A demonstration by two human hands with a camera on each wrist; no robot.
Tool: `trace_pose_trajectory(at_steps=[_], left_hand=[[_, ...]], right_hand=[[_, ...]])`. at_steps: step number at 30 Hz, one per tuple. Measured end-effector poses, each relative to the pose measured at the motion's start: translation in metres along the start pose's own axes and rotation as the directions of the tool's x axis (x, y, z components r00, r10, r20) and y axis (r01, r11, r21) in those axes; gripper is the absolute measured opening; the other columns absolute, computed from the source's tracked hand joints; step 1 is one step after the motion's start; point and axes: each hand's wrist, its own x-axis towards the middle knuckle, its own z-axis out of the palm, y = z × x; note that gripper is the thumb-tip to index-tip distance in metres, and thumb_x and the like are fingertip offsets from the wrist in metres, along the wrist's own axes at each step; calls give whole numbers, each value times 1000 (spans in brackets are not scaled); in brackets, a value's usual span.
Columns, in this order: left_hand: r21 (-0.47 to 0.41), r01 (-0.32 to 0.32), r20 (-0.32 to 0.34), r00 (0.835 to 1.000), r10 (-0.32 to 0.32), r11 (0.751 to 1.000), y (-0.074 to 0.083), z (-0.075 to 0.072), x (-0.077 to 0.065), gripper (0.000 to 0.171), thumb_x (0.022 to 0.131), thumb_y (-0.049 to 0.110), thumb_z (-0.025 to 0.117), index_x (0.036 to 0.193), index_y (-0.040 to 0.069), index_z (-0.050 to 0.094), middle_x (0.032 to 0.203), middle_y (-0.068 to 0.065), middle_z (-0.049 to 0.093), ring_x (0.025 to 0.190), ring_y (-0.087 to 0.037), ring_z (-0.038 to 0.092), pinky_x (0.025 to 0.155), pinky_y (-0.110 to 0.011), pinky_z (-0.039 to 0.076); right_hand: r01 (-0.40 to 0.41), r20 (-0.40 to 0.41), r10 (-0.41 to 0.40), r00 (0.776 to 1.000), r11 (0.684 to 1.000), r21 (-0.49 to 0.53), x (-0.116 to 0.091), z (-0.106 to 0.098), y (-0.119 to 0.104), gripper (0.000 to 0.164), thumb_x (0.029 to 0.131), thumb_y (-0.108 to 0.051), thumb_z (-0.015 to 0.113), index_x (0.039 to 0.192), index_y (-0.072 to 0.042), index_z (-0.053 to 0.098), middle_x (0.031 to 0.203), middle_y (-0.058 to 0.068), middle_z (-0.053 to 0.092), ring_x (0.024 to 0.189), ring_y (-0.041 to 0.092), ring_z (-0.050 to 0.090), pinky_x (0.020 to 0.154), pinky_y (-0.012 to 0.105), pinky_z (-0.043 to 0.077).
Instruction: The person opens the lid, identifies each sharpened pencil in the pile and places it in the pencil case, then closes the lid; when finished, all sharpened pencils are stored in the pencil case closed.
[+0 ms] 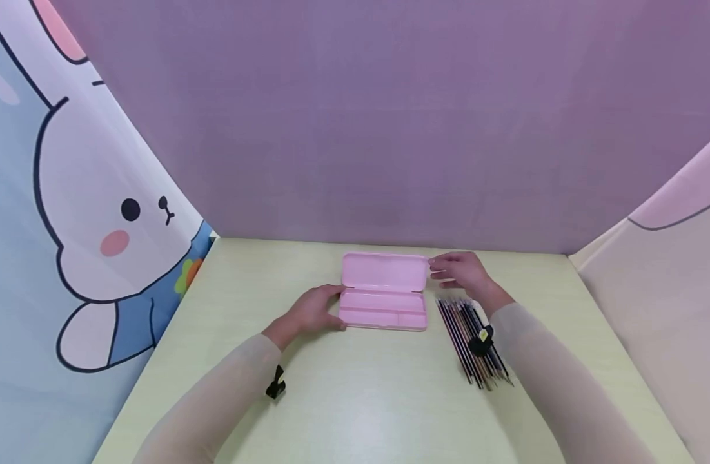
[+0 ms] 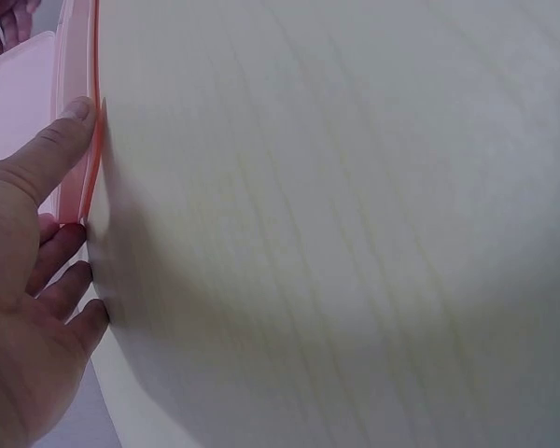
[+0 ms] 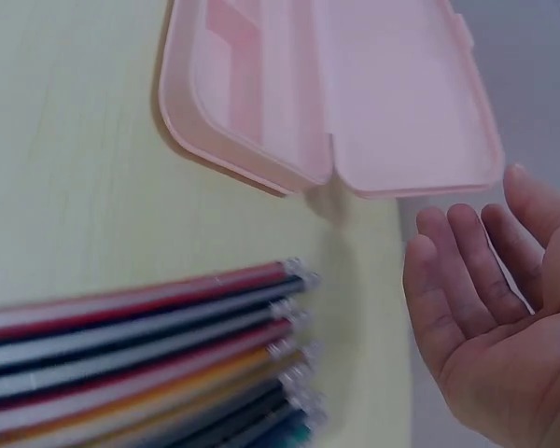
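At the far middle of the pale table (image 1: 355, 399), one pink case (image 1: 384, 301), unfolded, with one lid (image 1: 385, 272) swung to the far side. At the case's left end, the left hand (image 1: 313, 308), gripping: thumb (image 2: 61, 145) against the near wall, fingers around the left end. Just beside the lid's right end, the right hand (image 1: 462, 274), grip loose and wide; cannot tell whether touching the lid's edge. To the right, near the case but apart from it, pencils (image 1: 460, 338) side by side in one bundle.

Only in the head view: the whole layout of three compartments, one long on the far side, two on the near side; also the pencils' near ends, one rabbit print (image 1: 99, 225) on the left and one purple backdrop (image 1: 378, 129). Only in the right wrist view: clear caps (image 3: 299, 322) up close at the pencils' far ends. Counted: two hands, one case, one lid, at least eight pencils, too overlapped for an exact number.
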Motion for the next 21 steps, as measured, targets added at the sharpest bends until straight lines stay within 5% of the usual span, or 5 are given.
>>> trace_pose_trajectory(at_steps=[10,21], left_hand=[[-1,9,9,1000,-9,1000,-5,2,-4,95,74,36,93,155,14,47,152,-8,54,140,-33,50,117,-53,41],[-6,-23,6,1000,23,1000,-9,5,-5,96,74,38,92,155,17,47,154,-7,53,143,-33,48,118,-55,38]], right_hand=[[134,28,-132,991,985,-106,-44,-34,-1,53,99,-23,71,141,5,55,134,25,64,114,36,70,89,48,62],[87,44,-78,996,952,-292,-98,-59,47,45,99,-18,69,134,9,58,125,26,66,109,37,69,80,48,64]])
